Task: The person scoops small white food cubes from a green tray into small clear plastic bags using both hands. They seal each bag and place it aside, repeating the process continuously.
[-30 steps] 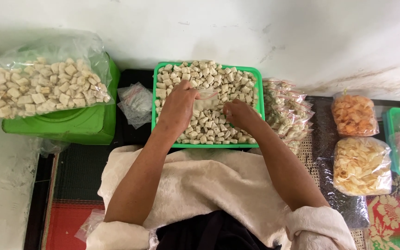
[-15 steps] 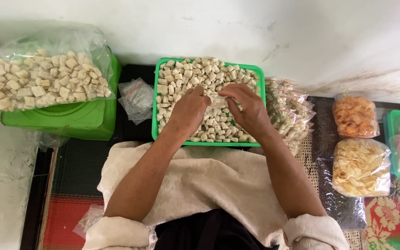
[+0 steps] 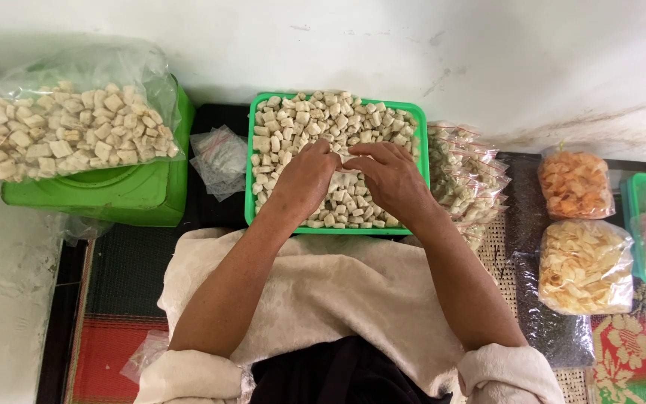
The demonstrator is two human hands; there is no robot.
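both hands, left hand (image 3: 304,179) and right hand (image 3: 390,178), have drawn together over the green tray (image 3: 252,217) of pale crackers (image 3: 300,120), fingertips meeting, fingers loosely curled; grip cannot be told

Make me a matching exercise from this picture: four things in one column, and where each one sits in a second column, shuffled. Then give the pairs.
Things
1. green tray of pale cubes
2. large clear bag of pale cubes
3. bag of orange crackers
4. stack of small empty plastic bags

Places
A. on top of the green stool at far left
B. under both hands, in front of the person
C. on the dark mat between the stool and the tray
D. at right, beyond the bag of pale yellow chips

Pairs: 1-B, 2-A, 3-D, 4-C
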